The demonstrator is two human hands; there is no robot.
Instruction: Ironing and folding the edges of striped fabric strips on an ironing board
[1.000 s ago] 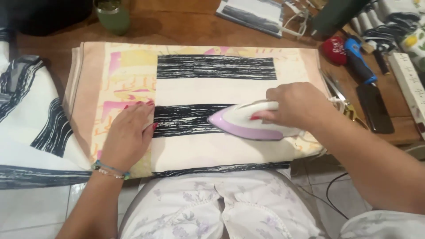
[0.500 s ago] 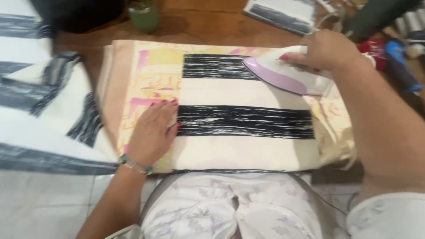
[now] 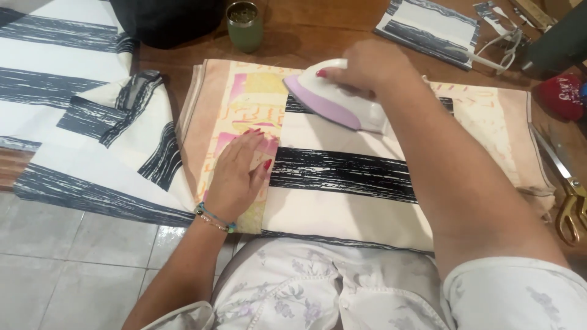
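Right hand: the right hand is closed round the handle of the iron, fingers curled over the top, up at about 12 o'clock on the cloth
Iron: white body with a lilac sole, nose pointing to 10 o'clock, resting on the upper black stripe of the striped fabric
Left hand: the left hand lies flat and open, palm down, at 9 o'clock from the middle of the cloth, pressing where the fabric's left edge meets the pink and yellow pad (a beaded bracelet sits on the wrist)
Striped fabric: cream with black brushed bands, spread flat over the pad on the wooden table
Loose cloth: more of the same striped cloth hangs rumpled off the table at 9 o'clock
Green cup: a green cup stands at 11 o'clock, well apart from the iron
Scissors: gold-handled scissors lie at 3 o'clock, just beside the pad
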